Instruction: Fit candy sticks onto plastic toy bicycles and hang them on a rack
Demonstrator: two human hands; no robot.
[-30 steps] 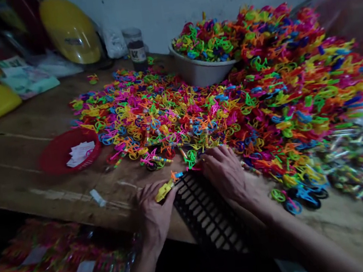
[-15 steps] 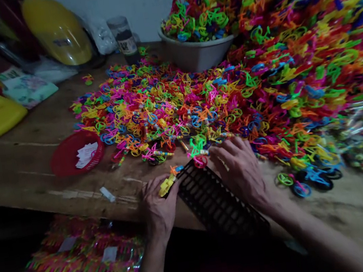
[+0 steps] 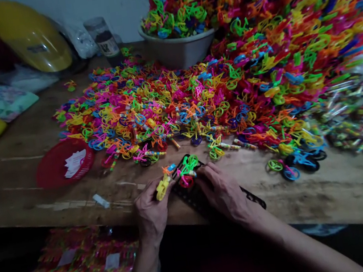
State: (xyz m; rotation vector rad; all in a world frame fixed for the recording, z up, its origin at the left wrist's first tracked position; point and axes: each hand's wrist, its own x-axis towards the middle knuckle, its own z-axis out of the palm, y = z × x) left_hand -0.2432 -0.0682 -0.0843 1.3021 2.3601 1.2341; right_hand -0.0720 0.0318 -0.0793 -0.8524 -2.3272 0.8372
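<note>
In the head view, my left hand (image 3: 153, 208) is closed on a small yellow plastic toy (image 3: 163, 187) with orange and blue parts at its top. My right hand (image 3: 225, 193) pinches a green toy bicycle (image 3: 189, 165) with pink and red parts, apparently by the small tube fixed to it. The bicycle is over the far end of a black slotted tray (image 3: 256, 198), whose middle my right hand and wrist cover. Just beyond lie a yellow toy bicycle (image 3: 216, 149) and a candy-filled tube (image 3: 230, 146).
A large heap of colourful plastic toys (image 3: 149, 95) spreads over the wooden table (image 3: 15, 177), around a grey basin (image 3: 182, 48). Filled tubes (image 3: 361, 119) pile up at right. A red basket (image 3: 46, 173) holds paper slips. Packed toys (image 3: 81, 267) lie below the table edge.
My right hand has brought the green toy bicycle nearer to me, over the tray. My left hand keeps the yellow toy. The view has shifted slightly right.
</note>
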